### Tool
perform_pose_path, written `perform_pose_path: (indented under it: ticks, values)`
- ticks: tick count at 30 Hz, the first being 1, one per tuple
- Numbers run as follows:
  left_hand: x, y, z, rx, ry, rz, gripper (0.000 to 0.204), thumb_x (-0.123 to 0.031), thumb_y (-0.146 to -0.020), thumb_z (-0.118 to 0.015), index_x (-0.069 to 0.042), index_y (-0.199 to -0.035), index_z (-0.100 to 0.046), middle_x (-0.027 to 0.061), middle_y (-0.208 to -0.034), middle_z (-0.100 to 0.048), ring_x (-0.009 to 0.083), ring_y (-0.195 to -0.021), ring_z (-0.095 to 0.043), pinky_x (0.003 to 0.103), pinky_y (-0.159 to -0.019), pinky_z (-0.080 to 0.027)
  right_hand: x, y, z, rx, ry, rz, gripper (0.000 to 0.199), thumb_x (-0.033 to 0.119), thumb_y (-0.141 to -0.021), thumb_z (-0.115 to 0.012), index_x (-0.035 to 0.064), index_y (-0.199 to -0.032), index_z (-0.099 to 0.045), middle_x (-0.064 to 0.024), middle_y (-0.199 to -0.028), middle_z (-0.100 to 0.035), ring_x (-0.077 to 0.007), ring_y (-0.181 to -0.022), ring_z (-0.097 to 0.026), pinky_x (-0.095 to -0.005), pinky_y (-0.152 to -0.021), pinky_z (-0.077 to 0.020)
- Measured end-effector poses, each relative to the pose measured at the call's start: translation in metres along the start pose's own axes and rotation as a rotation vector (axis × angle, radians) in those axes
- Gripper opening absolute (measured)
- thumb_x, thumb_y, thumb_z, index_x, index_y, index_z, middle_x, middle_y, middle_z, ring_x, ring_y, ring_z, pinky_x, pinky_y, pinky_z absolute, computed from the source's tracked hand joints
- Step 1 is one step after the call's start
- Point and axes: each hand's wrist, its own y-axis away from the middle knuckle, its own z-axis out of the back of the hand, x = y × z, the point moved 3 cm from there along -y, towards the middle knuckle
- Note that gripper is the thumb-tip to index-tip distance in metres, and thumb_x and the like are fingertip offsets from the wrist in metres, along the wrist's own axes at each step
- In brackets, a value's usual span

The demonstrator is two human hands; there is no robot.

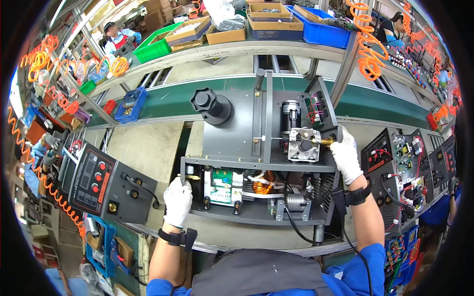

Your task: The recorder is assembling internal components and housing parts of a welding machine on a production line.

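In front of me stands an open welding machine (224, 160) with a dark grey metal frame. Its lower bay shows a green circuit board (220, 186) and a copper-wound coil (263, 182). My left hand (177, 201), in a white glove, has its fingers closed around the frame's left front corner. My right hand (347, 157), also gloved, grips the machine's right end panel beside a brass fitting (325, 141); its fingertips are partly hidden. The fitting joins a silver wire feeder (303, 145). On the deck stands a black spool holder (212, 106) with a star-shaped knob.
Another welding machine (112, 185) with red knobs sits at the left, and an opened one (395, 170) at the right. A green conveyor belt (173, 101) runs behind. Orange coiled hoses (370, 44) hang above. A shelf holds blue bins (323, 34) and cardboard boxes (225, 35). Co-workers sit farther off.
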Motion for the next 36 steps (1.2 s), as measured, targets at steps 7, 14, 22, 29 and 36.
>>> perform_pose_path:
  ticks: [7, 14, 22, 29, 36]
  values:
    - [-0.012, -0.001, -0.002, -0.044, 0.024, -0.008, 0.014, -0.016, -0.089, -0.058, -0.004, -0.082, -0.055, 0.0178, -0.067, -0.058, 0.0378, -0.064, -0.059, 0.047, -0.059, -0.044, -0.038, -0.028, -0.017, -0.037, 0.336, 0.072, 0.045, 0.012, -0.077, -0.058, -0.0089, -0.116, -0.062, -0.0301, -0.121, -0.059, -0.0373, -0.112, -0.055, -0.0406, -0.101, -0.0411]
    - [-0.015, -0.031, -0.008, 0.034, -0.022, -0.015, 0.012, -0.016, -0.085, -0.058, -0.005, -0.082, -0.057, 0.0171, -0.074, -0.062, 0.0371, -0.072, -0.062, 0.047, -0.066, -0.048, -0.046, -0.045, -0.028, 0.192, 0.029, -0.177, 0.049, 0.004, -0.073, -0.056, -0.0158, -0.117, -0.058, -0.0291, -0.118, -0.062, -0.0295, -0.104, -0.062, -0.0327, -0.094, -0.0469]
    - [-0.034, -0.026, 0.004, 0.016, 0.023, 0.055, 0.029, -0.024, -0.084, -0.069, -0.002, -0.101, -0.061, 0.0172, -0.088, -0.062, 0.0337, -0.076, -0.064, 0.041, -0.069, -0.051, -0.034, -0.041, -0.025, 0.489, 0.124, -0.167, 0.062, 0.017, -0.085, -0.066, -0.006, -0.138, -0.043, -0.0231, -0.137, -0.054, -0.0287, -0.119, -0.056, -0.0364, -0.103, -0.0427]
    - [-0.056, -0.035, -0.001, 0.236, -0.353, -0.374, 0.032, -0.007, -0.079, -0.063, -0.011, -0.11, -0.07, 0.0137, -0.094, -0.061, 0.0319, -0.073, -0.066, 0.041, -0.063, -0.053, 0.055, 0.045, 0.076, 0.488, 0.302, 0.113, 0.071, 0.037, -0.088, -0.071, -0.004, -0.14, -0.045, -0.0235, -0.137, -0.055, -0.028, -0.128, -0.054, -0.0369, -0.108, -0.041]
    - [-0.057, -0.038, -0.001, 0.177, -0.276, -0.434, 0.036, -0.017, -0.08, -0.066, -0.009, -0.114, -0.064, 0.0159, -0.1, -0.062, 0.0333, -0.083, -0.067, 0.041, -0.07, -0.055, 0.046, 0.172, 0.074, 0.558, 0.165, -0.155, 0.069, 0.02, -0.078, -0.078, -0.0022, -0.137, -0.049, -0.0185, -0.11, -0.066, -0.0246, -0.088, -0.067, -0.0328, -0.081, -0.0531]
